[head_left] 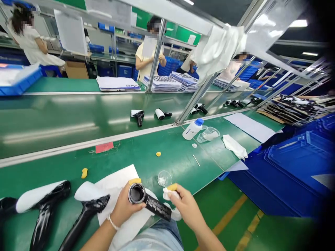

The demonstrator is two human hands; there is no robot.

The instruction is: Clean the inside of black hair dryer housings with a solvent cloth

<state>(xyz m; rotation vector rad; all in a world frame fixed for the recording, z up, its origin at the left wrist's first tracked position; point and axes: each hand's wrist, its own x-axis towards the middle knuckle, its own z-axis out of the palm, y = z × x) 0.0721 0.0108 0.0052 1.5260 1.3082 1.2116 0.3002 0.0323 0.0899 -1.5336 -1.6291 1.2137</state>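
Note:
My left hand (122, 206), a yellow finger cot on one finger, is closed around a black hair dryer housing (158, 208). Its round open end faces up and its handle points right toward my other hand. Between the fingertips of my right hand (187, 206), which also wears a yellow finger cot, is a bunched white cloth (171, 194), close to the handle. A small clear cup (164, 179) with white bits in it stands just beyond. Under my left hand lies a white sheet (125, 176). Hair dryers (90, 195) with white barrels and black handles lie to the left.
Yellow finger cots (84, 173) lie on the green bench. Farther right are a cotton swab (196, 160), a blue-capped white bottle (193, 129), clear containers (211, 133) and a folded cloth (235, 146). Blue crates (295, 167) stand at right. Hair dryers (138, 116) rest on the conveyor; people sit beyond.

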